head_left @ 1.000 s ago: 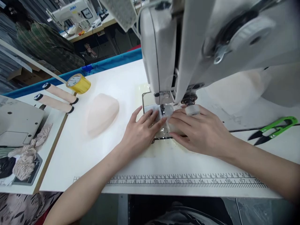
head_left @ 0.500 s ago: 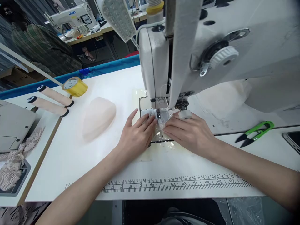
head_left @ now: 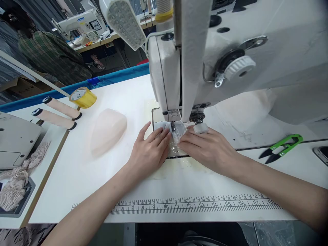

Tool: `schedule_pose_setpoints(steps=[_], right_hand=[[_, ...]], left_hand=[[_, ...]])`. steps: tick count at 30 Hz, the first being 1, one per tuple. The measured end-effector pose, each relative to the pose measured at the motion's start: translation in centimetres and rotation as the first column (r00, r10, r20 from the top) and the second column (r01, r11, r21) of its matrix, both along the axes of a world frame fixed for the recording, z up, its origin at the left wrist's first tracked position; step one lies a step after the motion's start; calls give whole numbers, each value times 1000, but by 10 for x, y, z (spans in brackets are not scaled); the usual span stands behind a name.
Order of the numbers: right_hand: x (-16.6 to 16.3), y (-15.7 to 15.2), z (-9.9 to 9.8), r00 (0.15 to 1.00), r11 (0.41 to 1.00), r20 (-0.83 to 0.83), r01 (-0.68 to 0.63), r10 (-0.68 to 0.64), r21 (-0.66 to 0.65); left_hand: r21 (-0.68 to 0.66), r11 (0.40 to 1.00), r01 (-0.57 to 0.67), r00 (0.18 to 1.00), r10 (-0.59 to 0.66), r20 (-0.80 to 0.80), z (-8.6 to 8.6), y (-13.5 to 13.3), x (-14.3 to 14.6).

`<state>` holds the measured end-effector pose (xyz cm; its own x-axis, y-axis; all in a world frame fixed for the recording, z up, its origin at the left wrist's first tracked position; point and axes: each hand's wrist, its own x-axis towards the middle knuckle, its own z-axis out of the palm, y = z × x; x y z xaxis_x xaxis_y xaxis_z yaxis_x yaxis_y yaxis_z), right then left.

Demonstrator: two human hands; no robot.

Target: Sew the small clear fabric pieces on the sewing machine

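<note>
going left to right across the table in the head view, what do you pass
lace scraps → cream thread cones → yellow tape roll → pale foam cup → left hand → right hand → green thread snips

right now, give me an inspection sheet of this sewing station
surface: white table with a printed ruler along the near edge
job's things: small translucent piece flat under the presser foot of the sewing machine
clutter: pale foam cup, yellow tape roll, two beige rolls, green snips, lace scraps
hands: left hand and right hand flat on the piece, either side of the needle; a white guard on one right finger
cables: nothing seen
surroundings: second sewing machine at a far bench, stacked fabric
</note>
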<state>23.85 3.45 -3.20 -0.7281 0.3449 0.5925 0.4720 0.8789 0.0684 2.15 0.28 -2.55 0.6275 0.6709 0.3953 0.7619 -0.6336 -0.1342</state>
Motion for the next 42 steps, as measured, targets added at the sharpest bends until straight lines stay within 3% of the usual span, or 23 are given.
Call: schedule_pose_setpoints(steps=[25, 36, 42], right_hand=[[-1, 8, -2, 999, 999, -28, 40, -38, 38], [1, -2, -3, 998, 994, -8, 62, -63, -88], [0, -1, -2, 998, 996, 10, 69, -69, -47]], left_hand=[[-60, 998, -34, 999, 36, 38, -2, 8, -1], [0, 1000, -31, 998, 31, 49, -2, 4, 0], [-26, 999, -46, 998, 47, 44, 0, 5, 1]])
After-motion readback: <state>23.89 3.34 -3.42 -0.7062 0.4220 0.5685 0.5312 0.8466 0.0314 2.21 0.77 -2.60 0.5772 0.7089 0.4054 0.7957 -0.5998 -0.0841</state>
